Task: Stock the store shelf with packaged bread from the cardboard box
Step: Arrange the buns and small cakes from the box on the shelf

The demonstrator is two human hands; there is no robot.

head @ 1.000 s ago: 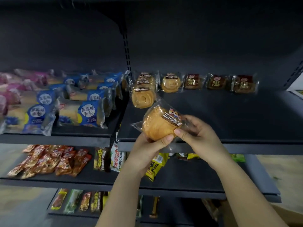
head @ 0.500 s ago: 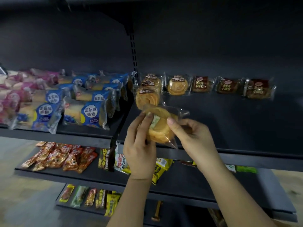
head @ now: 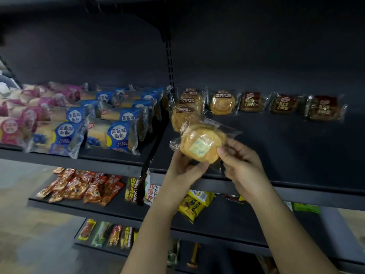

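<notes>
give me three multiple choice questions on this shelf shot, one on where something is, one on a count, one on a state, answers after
1. Where is the round bread pack that the person holds?
A. over the front of the dark shelf, just before the stack of round breads
B. in a cardboard box
C. on the floor

2. How many dark brown bread packs are in the back row?
A. one
B. three
C. five

3. How is the round bread pack held?
A. it lies free on the shelf
B. in one hand only
C. by the left hand and the right hand together

Answers:
1 A, it overlaps the lowest bread of the stack.
2 B, three sit side by side to the right of the single golden bread.
3 C, a thumb of each hand presses on its near face at opposite edges.
</notes>
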